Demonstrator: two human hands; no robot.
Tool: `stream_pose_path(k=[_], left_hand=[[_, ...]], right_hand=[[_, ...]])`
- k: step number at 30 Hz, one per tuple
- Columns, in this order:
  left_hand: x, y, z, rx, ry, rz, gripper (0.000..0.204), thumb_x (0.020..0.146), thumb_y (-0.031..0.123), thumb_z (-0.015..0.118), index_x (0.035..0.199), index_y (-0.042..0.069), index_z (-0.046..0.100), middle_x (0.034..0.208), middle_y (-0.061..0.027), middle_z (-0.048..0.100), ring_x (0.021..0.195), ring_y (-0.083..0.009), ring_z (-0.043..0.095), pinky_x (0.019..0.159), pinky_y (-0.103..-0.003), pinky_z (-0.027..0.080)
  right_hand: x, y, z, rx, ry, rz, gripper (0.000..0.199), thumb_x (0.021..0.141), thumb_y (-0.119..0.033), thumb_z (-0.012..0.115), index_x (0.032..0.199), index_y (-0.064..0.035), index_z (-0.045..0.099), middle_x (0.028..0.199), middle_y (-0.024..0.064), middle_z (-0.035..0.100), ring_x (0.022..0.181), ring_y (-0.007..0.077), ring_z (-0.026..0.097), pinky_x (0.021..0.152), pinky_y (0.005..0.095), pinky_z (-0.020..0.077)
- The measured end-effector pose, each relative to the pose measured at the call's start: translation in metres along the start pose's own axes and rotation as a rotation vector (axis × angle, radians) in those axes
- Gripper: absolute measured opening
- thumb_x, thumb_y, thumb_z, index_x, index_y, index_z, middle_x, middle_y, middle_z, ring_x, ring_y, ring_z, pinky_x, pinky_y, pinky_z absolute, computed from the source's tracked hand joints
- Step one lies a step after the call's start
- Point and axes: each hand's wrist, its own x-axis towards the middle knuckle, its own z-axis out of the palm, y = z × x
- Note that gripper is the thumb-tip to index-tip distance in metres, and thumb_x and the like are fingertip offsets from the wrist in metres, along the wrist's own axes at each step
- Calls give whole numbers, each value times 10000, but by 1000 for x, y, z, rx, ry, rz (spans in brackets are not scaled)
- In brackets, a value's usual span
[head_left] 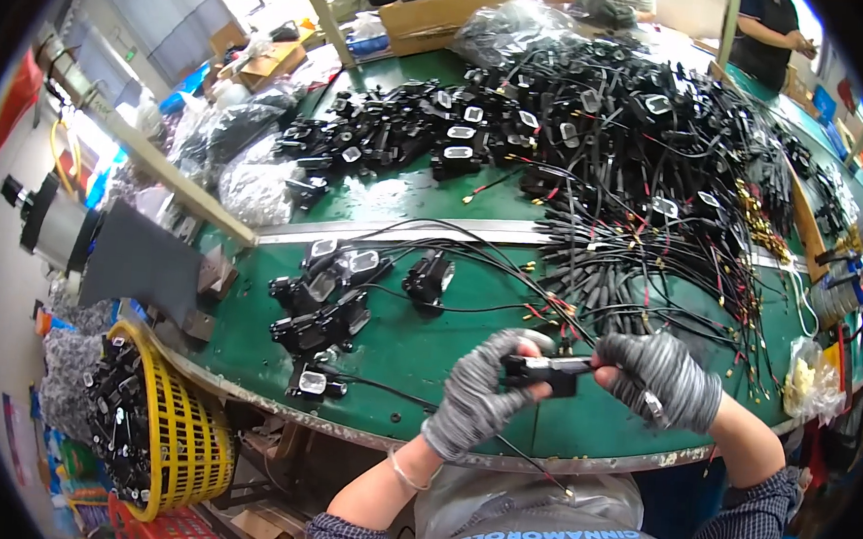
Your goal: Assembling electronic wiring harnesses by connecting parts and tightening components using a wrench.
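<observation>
My left hand, in a grey knitted glove with bare fingertips, is closed on a small black rectangular housing just above the table's front edge. From the other side my right hand, gloved alike, pinches a black cable piece at the housing's right end. Something with a shiny metal tip shows below the right fingers; its kind is unclear. A thin black cable hangs below my left hand. Left of my hands lie several black units with clear lenses, cables trailing from them.
A large heap of black lens units and cables covers the back of the green table. Cables with gold connectors fan out ahead of my hands. A yellow basket of black units stands at lower left. Other people are at the far side.
</observation>
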Motion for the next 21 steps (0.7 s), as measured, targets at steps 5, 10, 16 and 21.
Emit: stream_pose_path(k=[5,10,16,21], left_hand=[[-11,10,-22,361,46,200,342,652,140,659,949,70,505,986,-95,531,922,-211,504,809,-302,396],[-63,5,-120,581,567,6,263,705,42,582,955,60,502,945,-35,525,859,-118,483,784,-245,385],[-61,-21,-169,340,680,-61,201,737,35,559,926,54,496,852,8,517,731,-95,480,637,-229,416],[-24,8,-119,974,642,-72,311,702,221,621,926,48,491,814,-101,552,727,-214,537,633,-302,447]], right_hand=[[4,4,-44,-164,89,-59,398,804,-390,448,898,-11,522,618,27,553,452,87,497,372,176,399],[49,-4,-142,129,442,-4,352,803,-369,463,874,-30,528,616,-9,544,405,44,462,340,158,359],[19,-35,-149,77,1072,-246,355,856,-375,377,817,-60,534,587,9,519,392,44,428,376,135,299],[44,-7,-61,216,332,-38,402,809,-440,435,701,-58,501,612,62,566,407,95,513,339,190,383]])
